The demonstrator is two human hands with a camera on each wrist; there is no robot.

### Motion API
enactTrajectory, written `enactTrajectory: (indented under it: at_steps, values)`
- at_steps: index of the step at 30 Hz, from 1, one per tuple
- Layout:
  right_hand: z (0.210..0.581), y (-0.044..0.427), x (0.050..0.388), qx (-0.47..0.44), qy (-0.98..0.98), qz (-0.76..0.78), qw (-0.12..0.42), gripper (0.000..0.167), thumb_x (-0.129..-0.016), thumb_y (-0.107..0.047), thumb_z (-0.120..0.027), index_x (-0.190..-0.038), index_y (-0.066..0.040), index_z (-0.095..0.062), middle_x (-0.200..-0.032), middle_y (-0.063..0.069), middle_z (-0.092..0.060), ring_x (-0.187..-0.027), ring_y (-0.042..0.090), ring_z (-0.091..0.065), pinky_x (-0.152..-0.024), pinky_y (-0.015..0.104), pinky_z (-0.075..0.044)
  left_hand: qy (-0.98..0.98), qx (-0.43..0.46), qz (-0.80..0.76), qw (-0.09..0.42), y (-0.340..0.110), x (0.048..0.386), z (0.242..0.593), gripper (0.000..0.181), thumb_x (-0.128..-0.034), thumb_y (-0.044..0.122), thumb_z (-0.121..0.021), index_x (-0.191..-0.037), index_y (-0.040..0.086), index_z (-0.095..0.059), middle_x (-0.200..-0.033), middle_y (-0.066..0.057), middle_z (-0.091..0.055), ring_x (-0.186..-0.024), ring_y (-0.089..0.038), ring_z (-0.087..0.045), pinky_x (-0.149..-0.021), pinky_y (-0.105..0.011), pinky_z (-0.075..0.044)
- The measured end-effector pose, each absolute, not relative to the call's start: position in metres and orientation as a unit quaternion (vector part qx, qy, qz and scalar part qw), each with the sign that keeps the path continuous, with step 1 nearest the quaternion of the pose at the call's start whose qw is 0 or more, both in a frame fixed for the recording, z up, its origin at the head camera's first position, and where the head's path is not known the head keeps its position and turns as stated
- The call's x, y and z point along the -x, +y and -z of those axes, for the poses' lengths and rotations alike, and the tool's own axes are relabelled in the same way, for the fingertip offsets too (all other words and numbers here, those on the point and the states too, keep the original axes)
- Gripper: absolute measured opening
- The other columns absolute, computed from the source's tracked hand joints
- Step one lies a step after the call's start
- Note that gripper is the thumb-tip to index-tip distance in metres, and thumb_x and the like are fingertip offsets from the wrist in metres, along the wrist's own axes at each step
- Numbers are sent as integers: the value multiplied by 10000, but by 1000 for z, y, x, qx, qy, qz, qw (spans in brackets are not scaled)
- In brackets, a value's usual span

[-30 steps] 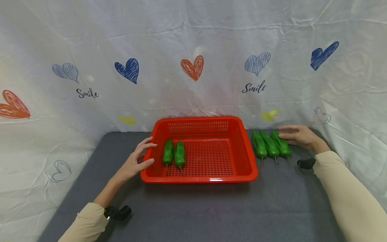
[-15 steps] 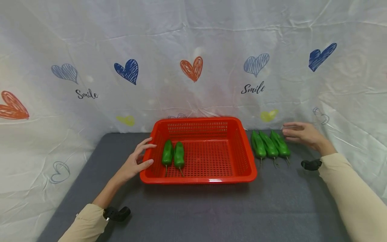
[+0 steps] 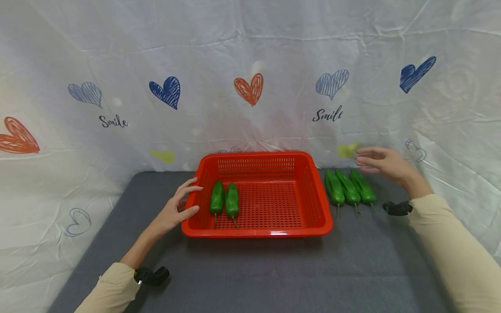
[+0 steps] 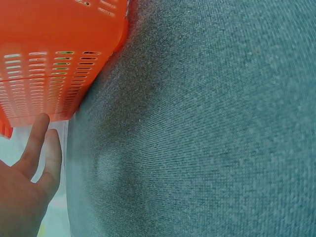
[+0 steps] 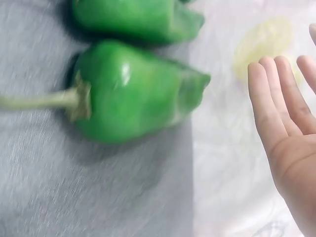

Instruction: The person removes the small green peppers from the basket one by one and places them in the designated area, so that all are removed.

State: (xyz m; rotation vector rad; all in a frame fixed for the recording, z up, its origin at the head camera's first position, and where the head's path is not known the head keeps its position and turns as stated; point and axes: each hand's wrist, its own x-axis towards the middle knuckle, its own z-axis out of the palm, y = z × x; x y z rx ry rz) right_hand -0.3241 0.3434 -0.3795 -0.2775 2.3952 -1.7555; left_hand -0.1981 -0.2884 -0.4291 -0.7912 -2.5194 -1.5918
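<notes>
A red slotted basket [image 3: 256, 232] holds two green peppers, a left one [image 3: 217, 198] and a right one [image 3: 232, 201], side by side near its left wall. My left hand [image 3: 172, 213] rests on the basket's left rim with fingers spread. In the left wrist view, fingers of that hand [image 4: 29, 177] touch the basket's outer wall [image 4: 54, 74]. Three more green peppers [image 3: 349, 187] lie in a row right of the basket. Above the tip end of the rightmost one is my right hand [image 3: 391, 167], fingers extended and holding nothing. The right wrist view shows this hand [image 5: 291, 128] apart from the nearest pepper [image 5: 133, 94].
A dark grey cloth [image 3: 274, 274] covers the table. Behind it hangs a white sheet [image 3: 211, 39] printed with hearts and the word Smile, meeting the table's back edge just behind the basket and peppers.
My right hand first moved back and right, off the rightmost pepper, then slightly left and up over its tip. The left hand, basket and peppers have stayed in place.
</notes>
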Motion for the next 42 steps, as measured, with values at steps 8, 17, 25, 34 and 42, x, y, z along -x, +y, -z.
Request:
enactTrajectory:
  at_steps: [8, 17, 25, 34, 42]
  values:
    - [363, 316, 325, 109, 785, 604, 86, 566, -1003, -156, -676, -1451, 106, -449, -1340, 119, -605, -1110, 214, -659, -927, 417, -516, -813, 259, 521, 28, -288, 199, 430, 507, -974, 10, -628, -1459, 51, -487, -1648, -100, -178, -1221, -407, -523, -906, -353, -512]
    - [350, 279, 329, 154, 791, 585, 87, 535, -998, -171, -686, -1419, 99, -495, -1364, 249, -574, -1109, 241, -663, -890, 386, -537, -810, 263, 523, 33, -288, 199, 430, 500, -973, 3, -621, -1453, 34, -487, -1647, -111, -179, -1225, -427, -518, -895, -333, -515]
    - [346, 250, 334, 180, 779, 592, 103, 527, -995, -142, -687, -1416, 105, -490, -1388, 301, -523, -1163, 352, -624, -909, 435, -522, -806, 268, 526, 27, -287, 198, 430, 495, -981, -8, -607, -1458, 10, -473, -1650, -124, -158, -1181, -460, -549, -875, -348, -523]
    - [333, 216, 337, 195, 768, 598, 124, 506, -988, -124, -695, -1410, 86, -512, -1417, 264, -511, -1215, 388, -568, -970, 502, -479, -802, 267, 534, 24, -287, 198, 430, 493, -982, 1, -606, -1456, 14, -473, -1649, -127, -153, -1142, -479, -572, -845, -354, -544]
    - [324, 185, 341, 210, 757, 604, 131, 470, -985, -91, -691, -1386, 96, -531, -1337, 305, -553, -1190, 413, -583, -936, 460, -511, -802, 266, 534, 22, -288, 198, 430, 496, -982, 4, -607, -1459, 18, -472, -1650, -129, -147, -1160, -475, -566, -857, -351, -539]
